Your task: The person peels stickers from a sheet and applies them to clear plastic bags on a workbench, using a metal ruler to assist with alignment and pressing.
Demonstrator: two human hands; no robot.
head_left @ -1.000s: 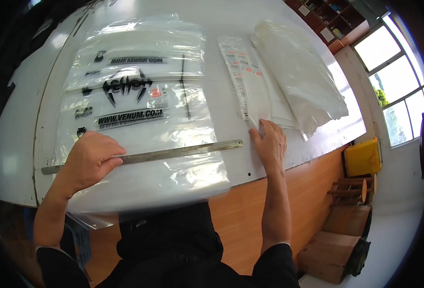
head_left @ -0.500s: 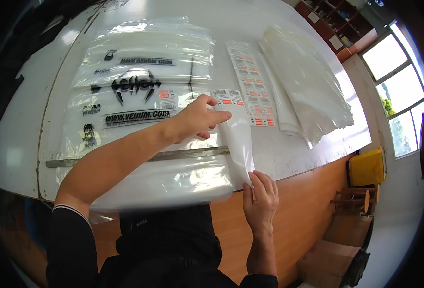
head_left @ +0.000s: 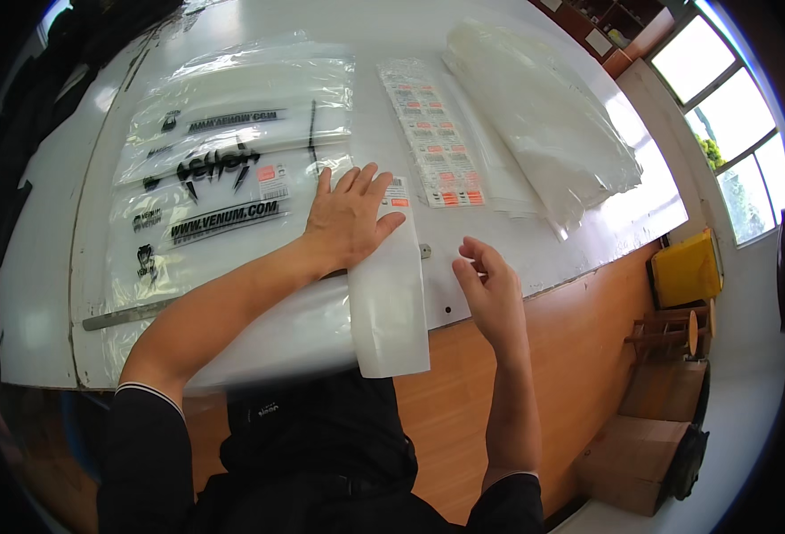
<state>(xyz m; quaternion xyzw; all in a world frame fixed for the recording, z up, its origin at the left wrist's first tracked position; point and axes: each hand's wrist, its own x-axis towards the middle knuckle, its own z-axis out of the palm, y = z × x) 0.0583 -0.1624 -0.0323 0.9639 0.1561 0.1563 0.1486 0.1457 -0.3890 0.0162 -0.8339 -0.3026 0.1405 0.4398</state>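
My left hand [head_left: 348,216] lies flat with fingers spread, pressing on the upper part of a white label strip [head_left: 390,311]. Printed labels [head_left: 395,193] show at the strip's far end, while its blank near end hangs over the table edge. Beneath and left of it lies a stack of clear plastic bags [head_left: 223,178] with black print and one orange-and-white label [head_left: 272,182]. A metal ruler [head_left: 125,315] crosses the bags and passes under the strip. To the right, my right hand [head_left: 496,289] hovers near the table edge, fingers loosely curled, thumb and forefinger apart, nothing visible between them.
A sheet of orange-and-white labels [head_left: 432,138] lies beyond my hands on the white table [head_left: 508,254]. Right of it are large folded plastic sheets [head_left: 543,125]. Cardboard boxes [head_left: 632,454], a wooden stool [head_left: 664,334] and a yellow container [head_left: 686,269] stand at the right.
My left hand has flattened onto the strip. My right hand has let go of the strip's near end and moved up and right. The strip now lies straighter, farther left in the picture.
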